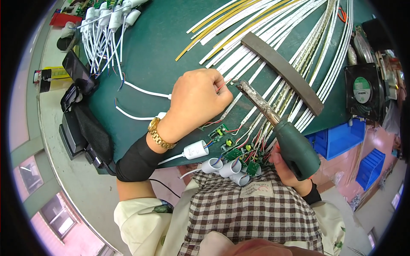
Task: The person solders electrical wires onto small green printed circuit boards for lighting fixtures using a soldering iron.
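Head view: soldering iron (285,133) slants diagonally, tip (238,83) up-left.

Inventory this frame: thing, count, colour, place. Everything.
soldering iron: 1, green handle, centre right
strips: many, white and yellow, fanned across table
table: 1, green, under the work
bar: 1, dark grey, across strips
circuit boards: several, green, by apron
corded caps: many, white, upper left and by apron
fan: 1, black, right
crates: 2, blue, lower right
edge clutter: uncountable, mixed, rim
apron: 1, brown-white check, bottom
watch: 1, gold, left wrist
left hand: 1, black-sleeved, pinching thin red wire
right hand: 1, black-sleeved, gripping soldering iron
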The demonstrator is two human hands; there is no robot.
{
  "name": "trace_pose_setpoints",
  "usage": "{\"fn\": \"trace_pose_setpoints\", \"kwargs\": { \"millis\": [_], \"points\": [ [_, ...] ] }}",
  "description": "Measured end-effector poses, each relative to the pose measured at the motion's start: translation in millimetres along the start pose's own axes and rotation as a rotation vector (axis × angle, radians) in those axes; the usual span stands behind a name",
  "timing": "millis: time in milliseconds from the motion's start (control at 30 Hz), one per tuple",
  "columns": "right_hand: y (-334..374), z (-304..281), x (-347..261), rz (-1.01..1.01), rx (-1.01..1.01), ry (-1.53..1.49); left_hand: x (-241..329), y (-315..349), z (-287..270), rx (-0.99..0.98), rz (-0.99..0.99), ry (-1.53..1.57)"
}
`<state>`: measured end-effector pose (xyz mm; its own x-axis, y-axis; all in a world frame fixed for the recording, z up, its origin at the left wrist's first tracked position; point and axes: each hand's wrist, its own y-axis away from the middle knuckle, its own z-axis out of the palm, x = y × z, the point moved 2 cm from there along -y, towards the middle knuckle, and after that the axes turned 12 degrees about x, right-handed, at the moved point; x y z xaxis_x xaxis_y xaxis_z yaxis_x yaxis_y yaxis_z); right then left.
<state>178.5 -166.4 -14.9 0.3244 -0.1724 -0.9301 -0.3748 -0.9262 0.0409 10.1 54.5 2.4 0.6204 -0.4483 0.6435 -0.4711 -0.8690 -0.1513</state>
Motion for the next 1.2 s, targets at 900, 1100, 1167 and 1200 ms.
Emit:
{"fn": "trace_pose_setpoints", "kwargs": {
  "millis": [900,1100,1167,1200],
  "points": [
    [16,-3,12,0.184,0.116,-0.370,0,0,1,0.013,0.009,-0.012],
    [15,-1,11,0.211,0.081,-0.391,-1,0,1,0.022,0.024,-0.030],
    [15,-1,11,0.213,0.081,-0.399,1,0,0,0.015,0.019,-0.030],
    [15,-1,12,0.211,0.079,-0.393,2,-1,0,0.010,0.013,-0.029]
  ]
}}
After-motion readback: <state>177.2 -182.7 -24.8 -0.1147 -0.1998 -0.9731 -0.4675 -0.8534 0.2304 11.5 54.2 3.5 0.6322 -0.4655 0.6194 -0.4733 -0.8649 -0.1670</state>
